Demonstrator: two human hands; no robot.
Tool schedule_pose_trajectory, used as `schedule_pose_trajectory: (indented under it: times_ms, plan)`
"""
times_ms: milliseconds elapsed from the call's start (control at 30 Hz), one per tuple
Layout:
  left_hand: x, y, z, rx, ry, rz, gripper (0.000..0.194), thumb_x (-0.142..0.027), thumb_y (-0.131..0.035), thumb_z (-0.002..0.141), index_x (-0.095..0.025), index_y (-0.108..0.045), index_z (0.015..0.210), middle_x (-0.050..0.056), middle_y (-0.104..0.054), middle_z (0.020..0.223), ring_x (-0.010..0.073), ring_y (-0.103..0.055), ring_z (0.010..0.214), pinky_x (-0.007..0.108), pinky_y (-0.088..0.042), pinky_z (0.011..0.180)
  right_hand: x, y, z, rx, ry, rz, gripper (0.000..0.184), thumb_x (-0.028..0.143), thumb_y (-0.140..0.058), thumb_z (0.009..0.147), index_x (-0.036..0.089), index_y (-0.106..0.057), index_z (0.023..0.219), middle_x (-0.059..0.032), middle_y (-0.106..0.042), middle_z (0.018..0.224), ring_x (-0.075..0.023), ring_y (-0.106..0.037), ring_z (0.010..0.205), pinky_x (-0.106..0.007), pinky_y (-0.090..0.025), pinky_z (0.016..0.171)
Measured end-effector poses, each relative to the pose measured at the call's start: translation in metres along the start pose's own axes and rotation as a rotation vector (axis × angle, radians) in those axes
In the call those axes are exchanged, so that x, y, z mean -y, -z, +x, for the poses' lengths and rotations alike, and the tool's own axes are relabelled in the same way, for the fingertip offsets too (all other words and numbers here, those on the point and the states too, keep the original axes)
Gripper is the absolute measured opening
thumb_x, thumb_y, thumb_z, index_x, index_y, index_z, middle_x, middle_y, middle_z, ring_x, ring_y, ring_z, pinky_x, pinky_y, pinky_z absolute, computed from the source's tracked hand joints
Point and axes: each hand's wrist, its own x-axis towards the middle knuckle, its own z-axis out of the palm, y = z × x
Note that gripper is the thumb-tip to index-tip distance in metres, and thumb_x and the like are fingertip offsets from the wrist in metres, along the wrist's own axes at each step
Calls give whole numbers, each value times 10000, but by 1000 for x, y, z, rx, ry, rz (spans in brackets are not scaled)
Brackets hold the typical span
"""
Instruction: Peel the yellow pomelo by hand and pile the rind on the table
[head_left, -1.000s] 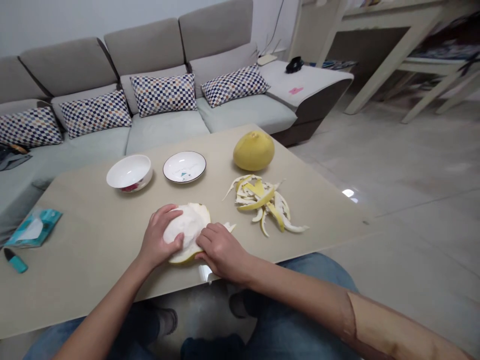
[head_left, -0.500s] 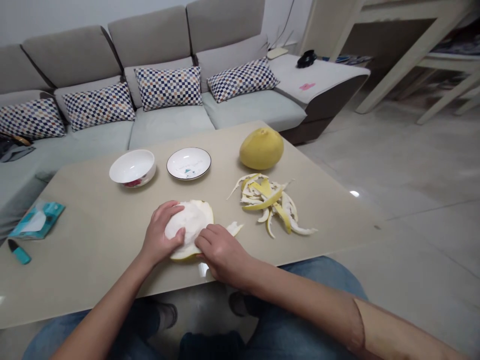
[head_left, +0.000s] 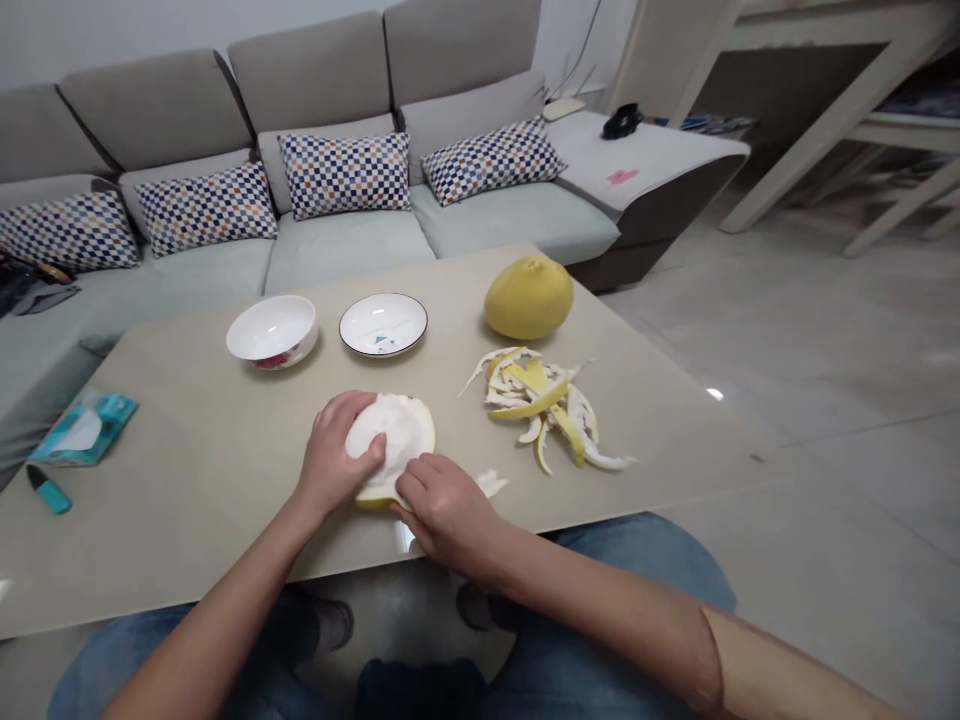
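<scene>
As left hand (head_left: 334, 455), right hand (head_left: 448, 515) clasp, peeled pomelo (head_left: 394, 440), axis crosswise

We hold a half-peeled pomelo (head_left: 394, 435) on the table (head_left: 187, 480), our left hand (head_left: 334, 455) on its white side and our right hand (head_left: 448, 510) at its bottom edge. A pile of peel (head_left: 536, 410) lies beside it. Past that sit a whole pomelo (head_left: 529, 297), a white bowl (head_left: 271, 332) and a white plate (head_left: 383, 325).

view: head-worn | faces: forward and down | range: close above low table (head_left: 187, 500)
</scene>
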Motion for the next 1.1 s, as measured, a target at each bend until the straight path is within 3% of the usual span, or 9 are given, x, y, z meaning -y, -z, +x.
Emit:
schedule_pose_trajectory:
  times_ms: [67, 233, 433, 567, 633, 767, 800, 967, 1100]
  plan:
    - [-2, 0, 2, 1, 27, 7, 412, -332, -557, 838, -243, -561, 1241, 70, -593, 1276, 253, -525, 1227, 440, -414, 1074, 3, 1, 0, -20, -32, -40, 77, 210, -633, 865, 138, -607, 861, -83, -611, 831, -224, -481, 766, -339, -347, 680]
    - [-7, -3, 10, 1, 87, 37, 375, -355, -540, 867, -236, -605, 1218, 74, -615, 1244, 250, -532, 1212, 449, -405, 1086, 9, 5, 7, -61, -87, -107, 311, 390, -732, 821, 129, -609, 937, -91, -617, 884, -243, -492, 793, -354, -332, 671]
    - [-10, -9, 14, 18, 120, 73, 354, -362, -579, 860, -255, -642, 1191, 71, -611, 1213, 255, -542, 1181, 462, -417, 1081, 14, -12, 7, -119, -157, -30, 138, 264, -682, 858, 149, -607, 850, -81, -611, 851, -225, -488, 773, -339, -347, 681]
    - [-12, -7, 13, 18, 116, 114, 360, -389, -606, 854, -266, -647, 1190, 81, -591, 1218, 273, -552, 1159, 496, -436, 1053, 12, -13, 2, -110, -126, 41, 80, 188, -623, 883, 148, -601, 817, -77, -605, 811, -211, -500, 764, -319, -358, 688]
    - [-11, 0, 16, 80, 93, 127, 392, -436, -608, 854, -282, -634, 1214, 82, -583, 1246, 287, -541, 1184, 516, -427, 1053, 7, -7, 0, -88, -105, 82, 79, 189, -634, 880, 146, -598, 824, -74, -610, 814, -202, -513, 767, -306, -360, 679]
    - [-3, 16, 33, 376, -55, 17, 471, -492, -614, 846, -304, -578, 1276, 52, -595, 1318, 273, -516, 1257, 486, -398, 1096, -13, 15, -1, -5, -145, 127, 132, 243, -702, 850, 159, -600, 855, -54, -629, 833, -193, -547, 771, -293, -377, 670]
    - [-1, 17, 37, 396, -67, -18, 494, -492, -637, 823, -286, -574, 1268, 55, -587, 1341, 274, -518, 1262, 473, -409, 1090, -18, 21, -1, 6, -169, 126, 151, 257, -718, 841, 162, -603, 865, -53, -634, 845, -196, -556, 779, -296, -385, 675]
    - [-1, 1, 49, 308, 29, -146, 454, -420, -635, 790, -226, -575, 1195, 65, -652, 1230, 252, -623, 1109, 414, -515, 958, -29, 38, -1, -5, -214, 86, 233, 221, -750, 797, 152, -605, 965, -95, -654, 957, -247, -581, 883, -346, -440, 747]
    - [-8, -8, 50, 273, -21, -111, 334, -384, -592, 823, -232, -645, 1116, 50, -680, 1180, 247, -616, 1122, 414, -474, 1015, -23, 33, -2, -43, -230, 102, 321, 337, -763, 788, 143, -580, 965, -129, -633, 960, -271, -566, 883, -384, -463, 764]
